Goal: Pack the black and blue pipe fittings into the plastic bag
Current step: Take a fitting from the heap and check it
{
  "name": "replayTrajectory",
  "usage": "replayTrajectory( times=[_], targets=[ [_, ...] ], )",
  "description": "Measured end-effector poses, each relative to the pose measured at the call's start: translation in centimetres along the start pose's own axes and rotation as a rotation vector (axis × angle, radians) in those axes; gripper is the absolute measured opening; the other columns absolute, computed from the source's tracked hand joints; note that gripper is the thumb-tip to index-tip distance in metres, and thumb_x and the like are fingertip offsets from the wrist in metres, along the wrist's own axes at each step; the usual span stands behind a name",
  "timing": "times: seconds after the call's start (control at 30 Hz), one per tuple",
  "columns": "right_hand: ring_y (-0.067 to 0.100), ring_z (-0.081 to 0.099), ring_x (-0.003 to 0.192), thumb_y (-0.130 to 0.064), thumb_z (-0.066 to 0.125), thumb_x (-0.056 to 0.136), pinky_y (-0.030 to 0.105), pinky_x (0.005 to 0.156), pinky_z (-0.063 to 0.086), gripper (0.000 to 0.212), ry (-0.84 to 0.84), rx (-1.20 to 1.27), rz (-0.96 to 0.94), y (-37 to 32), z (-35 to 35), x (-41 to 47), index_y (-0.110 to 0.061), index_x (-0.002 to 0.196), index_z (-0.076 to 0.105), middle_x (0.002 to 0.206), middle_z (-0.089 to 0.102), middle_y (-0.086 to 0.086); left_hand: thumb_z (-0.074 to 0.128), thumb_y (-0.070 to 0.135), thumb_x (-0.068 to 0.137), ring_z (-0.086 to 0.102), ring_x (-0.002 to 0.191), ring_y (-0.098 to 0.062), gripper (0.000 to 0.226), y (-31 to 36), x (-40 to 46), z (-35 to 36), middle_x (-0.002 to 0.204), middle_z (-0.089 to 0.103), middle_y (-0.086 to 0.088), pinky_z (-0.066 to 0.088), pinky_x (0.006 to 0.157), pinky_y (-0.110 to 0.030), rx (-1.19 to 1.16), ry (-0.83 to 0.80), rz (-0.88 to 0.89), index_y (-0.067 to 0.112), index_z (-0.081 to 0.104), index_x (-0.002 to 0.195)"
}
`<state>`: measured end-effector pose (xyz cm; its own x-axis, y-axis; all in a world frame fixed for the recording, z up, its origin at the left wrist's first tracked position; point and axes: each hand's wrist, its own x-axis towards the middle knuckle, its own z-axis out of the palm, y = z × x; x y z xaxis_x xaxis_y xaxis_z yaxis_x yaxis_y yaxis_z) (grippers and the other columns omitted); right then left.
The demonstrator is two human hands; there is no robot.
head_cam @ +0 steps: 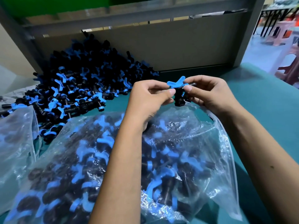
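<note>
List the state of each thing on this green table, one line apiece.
Black pipe fitting with blue butterfly handle: lifted above the bag, pinched by both hands.
Left hand: pinching the fitting.
Right hand: pinching the fitting.
Clear plastic bag: lying open, largely filled with fittings.
Loose pile of black and blue fittings: heaped, unpacked.
Second clear plastic bag: holds fittings.

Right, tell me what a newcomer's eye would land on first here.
First, the black and blue pipe fitting pinched between the left hand and right hand at centre, above the plastic bag of fittings. Next, the big heap of loose fittings at the back left, against the cardboard wall.
</note>
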<state>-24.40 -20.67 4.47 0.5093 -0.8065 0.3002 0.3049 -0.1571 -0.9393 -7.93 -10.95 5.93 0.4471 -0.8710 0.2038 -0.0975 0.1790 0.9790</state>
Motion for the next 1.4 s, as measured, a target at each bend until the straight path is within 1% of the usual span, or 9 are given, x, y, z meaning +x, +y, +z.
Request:
replayTrajectory(
  times=[0.3,0.4,0.53,0.7,0.9,1.07,1.2,1.3,1.4],
  targets=[
    [0.014,0.064,0.064,-0.017,0.078,0.073,0.021,0.06,0.052,0.02,0.02,-0.016,0.014,0.5,0.8,-0.2,-0.009,0.091,0.074,0.077,0.071,0.007,0.079,-0.012,0.081,0.073,0.069,-0.022,0.014,0.0,-0.1,-0.7,0.074,0.072,-0.013,0.061,0.07,-0.026,-0.112,0.047,0.012,-0.003,0.07,0.083],
    [0.013,0.066,0.061,-0.011,0.075,0.08,0.018,0.059,0.053,0.014,0.126,0.042,0.03,0.5,0.0,-0.1,-0.006,0.093,0.074,0.074,0.071,0.004,0.08,-0.011,0.08,0.072,0.067,-0.019,0.013,0.1,0.1,-1.5,0.069,0.071,-0.007,0.062,0.072,-0.027,-0.124,0.102,0.044,-0.002,0.072,0.083],
    [0.014,0.066,0.063,-0.017,0.08,0.075,0.022,0.055,0.052,0.023,0.075,-0.047,0.013,0.5,0.5,-0.4,-0.008,0.095,0.075,0.076,0.073,0.006,0.082,-0.008,0.079,0.072,0.069,-0.019,0.012,0.1,0.0,-1.1,0.073,0.074,-0.01,0.064,0.073,-0.031,-0.06,0.088,0.056,-0.001,0.074,0.084],
    [0.014,0.067,0.066,-0.008,0.079,0.081,0.024,0.053,0.052,0.013,-0.005,-0.143,-0.024,0.7,1.4,-0.7,-0.009,0.093,0.075,0.08,0.075,0.003,0.087,0.003,0.078,0.071,0.072,-0.018,0.012,0.2,-0.1,-0.8,0.082,0.077,-0.015,0.061,0.07,-0.027,0.047,0.051,0.11,0.004,0.078,0.086],
    [0.013,0.062,0.065,-0.009,0.074,0.086,0.022,0.057,0.051,0.01,0.103,-0.058,-0.033,0.3,-0.2,-0.3,-0.012,0.095,0.074,0.074,0.068,0.003,0.087,0.003,0.079,0.073,0.069,-0.02,0.011,0.5,0.0,-2.1,0.072,0.076,-0.008,0.059,0.069,-0.023,-0.007,0.129,0.076,0.004,0.077,0.084],
    [0.019,0.068,0.095,-0.026,0.079,0.081,0.034,0.079,0.061,0.051,-0.032,-0.059,-0.059,0.5,0.1,-0.3,-0.022,0.129,0.061,0.107,0.071,0.004,0.086,0.006,0.081,0.071,0.063,-0.018,0.017,0.8,-0.1,0.4,0.063,0.071,-0.005,0.061,0.067,-0.027,-0.149,0.226,0.069,0.002,0.071,0.075],
    [0.021,0.07,0.091,-0.005,0.085,0.078,0.037,0.081,0.061,0.082,-0.057,-0.18,-0.141,0.1,-0.1,-0.4,-0.027,0.145,0.044,0.116,0.068,0.01,0.09,0.018,0.076,0.074,0.066,-0.029,0.024,0.9,-0.7,3.2,0.063,0.073,-0.006,0.064,0.079,-0.051,-0.085,0.305,0.116,0.008,0.068,0.07],
    [0.017,0.07,0.083,0.0,0.079,0.082,0.032,0.074,0.06,0.061,-0.061,-0.365,-0.218,-0.1,-0.2,-0.4,-0.022,0.134,0.057,0.106,0.069,0.01,0.089,0.028,0.076,0.074,0.068,-0.031,0.029,1.0,-1.1,4.6,0.064,0.073,-0.006,0.062,0.074,-0.053,0.042,0.307,0.167,0.01,0.068,0.069],
    [0.016,0.064,0.065,-0.012,0.065,0.098,0.025,0.057,0.053,0.022,0.042,-0.152,-0.155,-0.1,-0.7,0.0,-0.007,0.119,0.065,0.087,0.071,0.005,0.08,0.029,0.089,0.074,0.066,-0.023,0.03,1.3,-1.5,5.2,0.064,0.071,-0.004,0.061,0.071,-0.044,0.169,0.179,0.24,0.008,0.067,0.072]
  ],
)
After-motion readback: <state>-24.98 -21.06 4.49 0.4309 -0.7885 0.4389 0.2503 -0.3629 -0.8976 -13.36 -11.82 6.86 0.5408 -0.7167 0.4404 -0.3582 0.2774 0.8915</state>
